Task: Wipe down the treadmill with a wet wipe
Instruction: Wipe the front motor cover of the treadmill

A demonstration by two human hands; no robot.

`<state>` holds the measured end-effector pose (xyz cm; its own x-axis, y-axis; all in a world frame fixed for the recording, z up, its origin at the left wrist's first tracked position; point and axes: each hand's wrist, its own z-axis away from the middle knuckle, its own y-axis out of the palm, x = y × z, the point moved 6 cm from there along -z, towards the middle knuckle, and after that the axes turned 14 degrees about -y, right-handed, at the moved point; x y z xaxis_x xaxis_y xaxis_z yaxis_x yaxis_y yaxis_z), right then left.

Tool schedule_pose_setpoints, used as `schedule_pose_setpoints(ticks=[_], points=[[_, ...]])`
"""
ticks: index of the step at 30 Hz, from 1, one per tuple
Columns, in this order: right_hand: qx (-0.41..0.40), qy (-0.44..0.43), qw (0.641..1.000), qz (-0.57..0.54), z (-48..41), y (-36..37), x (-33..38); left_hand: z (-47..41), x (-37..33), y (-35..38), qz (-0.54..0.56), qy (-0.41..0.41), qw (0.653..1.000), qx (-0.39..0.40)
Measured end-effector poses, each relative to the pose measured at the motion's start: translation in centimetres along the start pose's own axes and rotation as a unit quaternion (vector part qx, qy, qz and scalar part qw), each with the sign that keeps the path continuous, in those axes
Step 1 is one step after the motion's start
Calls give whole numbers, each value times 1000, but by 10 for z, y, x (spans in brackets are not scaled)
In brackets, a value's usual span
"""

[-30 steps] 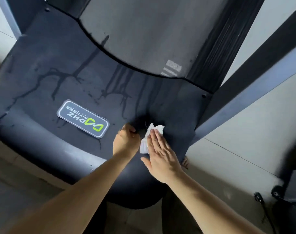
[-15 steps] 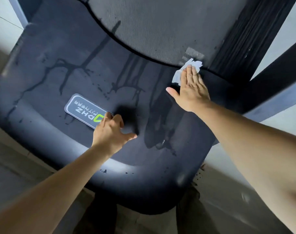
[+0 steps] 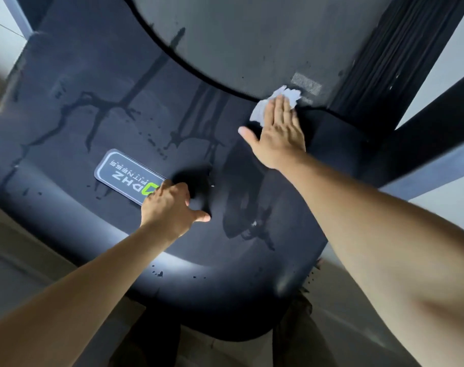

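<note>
The treadmill's dark motor cover point(image 3: 66, 133) fills the view, streaked with wet drip marks, with the grey running belt point(image 3: 239, 35) beyond it. My right hand point(image 3: 277, 133) lies flat with straight fingers on a crumpled white wet wipe point(image 3: 286, 95), pressing it against the cover's far edge where it meets the belt. My left hand point(image 3: 170, 207) rests on the cover with fingers bent and thumb out, at the right end of the logo badge point(image 3: 125, 176); it holds nothing.
A black ribbed side rail point(image 3: 400, 56) runs along the belt's right side, with a dark upright frame bar point(image 3: 424, 133) beyond it. Pale floor tiles point(image 3: 437, 70) show to the right and a beige floor point(image 3: 27, 260) to the lower left.
My right hand slid the wipe from the cover's near edge up to its far edge by the belt, leaving a wet streak. My left hand moved left onto the logo badge's end.
</note>
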<state>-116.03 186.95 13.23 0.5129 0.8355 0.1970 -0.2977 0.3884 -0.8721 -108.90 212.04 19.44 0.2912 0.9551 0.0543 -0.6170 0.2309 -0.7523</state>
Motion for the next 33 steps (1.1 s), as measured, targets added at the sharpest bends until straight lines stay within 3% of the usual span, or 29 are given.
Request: schedule_pose_setpoints(ticks=[2,3,7,10,11,13,15,17,18,20,22,24,27,29,33], points=[[-18,25,999,-32,-4,4,22,1,1,0,11,4,1000,-11],[-40,-8,999,-29,4,12,47,2,3,2,21,9,1000,-19],[-34,-265,963,21,98,55,139,10,28,8,64,44,997,-29],[23,-407,906,117,139,60,120,15,57,5,71,60,995,-23],[25,-414,898,146,130,56,104,16,65,3,73,65,995,-28],[11,-320,934,157,84,36,67,13,74,-2,69,61,995,-31],[6,-151,984,92,27,5,30,9,78,-3,51,44,997,-21],[10,-32,999,29,-12,-7,23,4,82,-2,49,29,998,-14],[8,-16,1000,8,-24,-5,36,3,86,-1,64,20,998,-6],[-17,-66,998,0,-23,7,90,2,89,0,116,3,993,0],[-37,-201,978,40,11,28,158,-1,95,-2,154,-26,988,-17],[-1,-344,935,89,61,50,196,-6,103,-7,161,-45,985,-30],[37,-481,867,126,89,51,180,-14,115,-8,163,-46,986,-8],[21,-460,875,151,60,37,149,-14,119,-8,156,-38,987,-3],[-10,-165,985,46,-49,-20,79,-12,119,-8,143,-49,988,-14]])
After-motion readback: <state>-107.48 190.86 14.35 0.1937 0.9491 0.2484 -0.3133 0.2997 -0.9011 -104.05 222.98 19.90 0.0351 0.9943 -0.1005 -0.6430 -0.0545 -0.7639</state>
